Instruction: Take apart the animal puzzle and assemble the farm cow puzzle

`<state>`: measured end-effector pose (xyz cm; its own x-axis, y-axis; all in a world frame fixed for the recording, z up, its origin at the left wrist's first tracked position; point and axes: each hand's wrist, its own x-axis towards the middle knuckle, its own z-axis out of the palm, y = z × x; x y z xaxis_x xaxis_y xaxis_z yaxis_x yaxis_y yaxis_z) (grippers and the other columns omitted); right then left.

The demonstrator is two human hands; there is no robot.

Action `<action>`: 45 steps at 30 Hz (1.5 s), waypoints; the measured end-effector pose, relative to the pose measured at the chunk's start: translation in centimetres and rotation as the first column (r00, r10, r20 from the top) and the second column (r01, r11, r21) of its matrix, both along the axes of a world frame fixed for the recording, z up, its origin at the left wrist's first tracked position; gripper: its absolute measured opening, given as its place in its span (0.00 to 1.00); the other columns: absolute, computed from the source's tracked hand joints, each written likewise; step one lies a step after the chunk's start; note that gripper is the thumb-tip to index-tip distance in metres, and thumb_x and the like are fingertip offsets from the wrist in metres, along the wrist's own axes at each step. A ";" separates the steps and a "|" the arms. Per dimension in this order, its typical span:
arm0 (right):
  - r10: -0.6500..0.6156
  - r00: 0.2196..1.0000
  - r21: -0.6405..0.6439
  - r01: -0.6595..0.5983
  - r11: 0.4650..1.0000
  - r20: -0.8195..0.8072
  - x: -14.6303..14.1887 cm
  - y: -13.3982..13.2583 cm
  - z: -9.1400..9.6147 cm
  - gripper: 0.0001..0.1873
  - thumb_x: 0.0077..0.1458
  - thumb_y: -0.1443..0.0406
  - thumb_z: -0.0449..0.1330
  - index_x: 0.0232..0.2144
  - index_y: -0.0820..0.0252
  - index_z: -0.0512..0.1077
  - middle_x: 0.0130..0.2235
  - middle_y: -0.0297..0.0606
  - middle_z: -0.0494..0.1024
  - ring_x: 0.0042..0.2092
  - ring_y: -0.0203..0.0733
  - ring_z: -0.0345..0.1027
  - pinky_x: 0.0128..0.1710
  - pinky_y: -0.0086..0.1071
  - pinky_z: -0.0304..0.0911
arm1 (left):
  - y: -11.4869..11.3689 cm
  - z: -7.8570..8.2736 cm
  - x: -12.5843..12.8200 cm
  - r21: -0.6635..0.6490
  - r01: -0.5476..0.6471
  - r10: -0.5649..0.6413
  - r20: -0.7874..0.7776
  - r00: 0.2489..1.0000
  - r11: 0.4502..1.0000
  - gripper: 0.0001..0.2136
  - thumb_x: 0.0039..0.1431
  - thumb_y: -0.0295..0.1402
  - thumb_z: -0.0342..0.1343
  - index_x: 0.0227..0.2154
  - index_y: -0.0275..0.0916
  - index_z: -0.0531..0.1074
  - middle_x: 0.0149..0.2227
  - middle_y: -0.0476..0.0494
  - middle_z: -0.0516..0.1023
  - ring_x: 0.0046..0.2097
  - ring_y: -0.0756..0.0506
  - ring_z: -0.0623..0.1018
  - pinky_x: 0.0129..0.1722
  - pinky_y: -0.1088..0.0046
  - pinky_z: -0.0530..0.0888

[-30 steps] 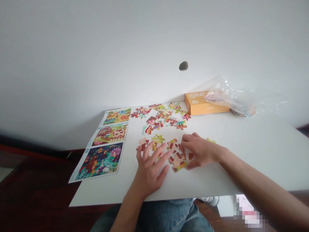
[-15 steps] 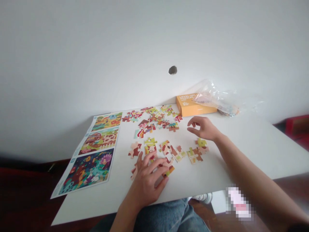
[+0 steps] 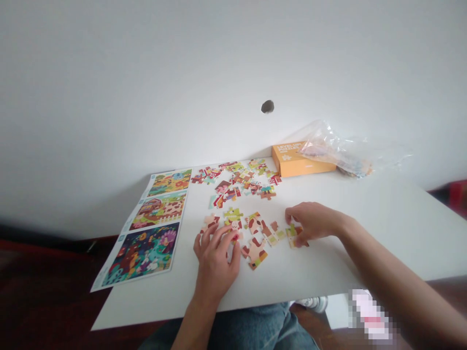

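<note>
My left hand (image 3: 215, 255) lies on the white table with its fingers curled over a row of jigsaw pieces (image 3: 233, 218). A red-tipped piece shows at the fingertips, and I cannot tell if it is held. My right hand (image 3: 312, 223) is to the right, with its fingertips gathered on a green and brown jigsaw piece (image 3: 295, 236). Between the hands lie loose brown, cream and green pieces (image 3: 256, 253). A larger heap of colourful pieces (image 3: 237, 182) spreads further back.
A printed sheet of several farm pictures (image 3: 156, 228) lies at the table's left edge. Behind the pieces, an orange puzzle box (image 3: 299, 163) and a clear plastic bag (image 3: 339, 153) stand against the white wall. My jeans (image 3: 248, 330) show below the table's front edge.
My right hand has come down from the open table onto the pieces at the right. My left hand has shifted left, and the view has moved slightly.
</note>
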<state>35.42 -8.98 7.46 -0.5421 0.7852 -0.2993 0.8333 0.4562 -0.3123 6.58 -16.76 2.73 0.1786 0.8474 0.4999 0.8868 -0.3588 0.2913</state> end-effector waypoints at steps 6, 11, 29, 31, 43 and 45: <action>0.030 0.981 0.055 -0.020 0.998 -0.192 1.0 1.4 0.4 0.13 0.47 0.56 0.65 0.35 0.56 0.75 0.34 0.35 0.76 0.34 0.40 0.68 0.33 0.30 0.57 | -0.3 0.9 0.7 -0.111 0.192 -0.199 -0.057 0.978 0.975 0.11 0.61 0.36 0.54 0.44 0.46 0.77 0.54 0.46 0.76 0.60 0.36 0.69 0.65 0.47 0.47; -0.258 0.948 0.169 0.290 0.942 -0.189 4.4 2.7 0.6 0.09 0.50 0.60 0.61 0.33 0.58 0.73 0.28 0.33 0.72 0.29 0.37 0.65 0.31 0.30 0.56 | -0.2 0.9 0.6 -0.135 0.199 -0.209 -0.062 0.976 0.971 0.12 0.62 0.36 0.53 0.45 0.46 0.76 0.55 0.46 0.75 0.59 0.37 0.70 0.65 0.47 0.46; -0.290 0.957 0.083 0.291 0.953 -0.028 4.4 2.5 -1.2 0.14 0.48 0.59 0.63 0.39 0.55 0.74 0.43 0.42 0.73 0.40 0.44 0.70 0.37 0.32 0.60 | -0.1 0.4 0.6 -0.109 0.143 -0.154 -0.105 0.982 0.984 0.14 0.62 0.38 0.53 0.48 0.49 0.77 0.57 0.46 0.74 0.61 0.34 0.67 0.65 0.44 0.42; -0.377 0.926 0.157 0.374 0.914 -0.007 3.9 2.5 -1.2 0.14 0.52 0.55 0.61 0.38 0.57 0.73 0.40 0.42 0.75 0.39 0.45 0.70 0.36 0.32 0.59 | -0.2 0.5 0.6 -0.116 0.157 -0.172 -0.128 0.977 0.981 0.16 0.62 0.40 0.53 0.51 0.48 0.75 0.58 0.46 0.73 0.62 0.34 0.66 0.65 0.44 0.40; -0.294 0.937 0.230 0.333 0.915 -0.187 0.9 2.5 -2.7 0.15 0.51 0.69 0.61 0.43 0.58 0.74 0.43 0.44 0.75 0.41 0.43 0.71 0.44 0.32 0.63 | -0.6 1.8 1.3 -0.145 0.314 -0.340 -0.226 0.913 0.938 0.19 0.64 0.42 0.52 0.57 0.50 0.70 0.60 0.50 0.70 0.64 0.34 0.63 0.65 0.46 0.29; -0.172 0.942 0.262 0.250 0.932 -0.287 -0.1 2.3 -3.1 0.16 0.52 0.75 0.58 0.42 0.58 0.75 0.44 0.44 0.75 0.45 0.43 0.70 0.48 0.33 0.63 | -0.5 1.5 1.1 -0.101 0.258 -0.273 -0.185 0.944 0.961 0.17 0.64 0.39 0.51 0.54 0.48 0.73 0.58 0.47 0.74 0.62 0.35 0.66 0.65 0.45 0.32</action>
<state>35.34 -6.64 4.34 -0.3810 0.9206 0.0857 0.8300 0.3814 -0.4069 7.70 -17.28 4.27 0.4899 0.7892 0.3703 0.8042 -0.5731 0.1573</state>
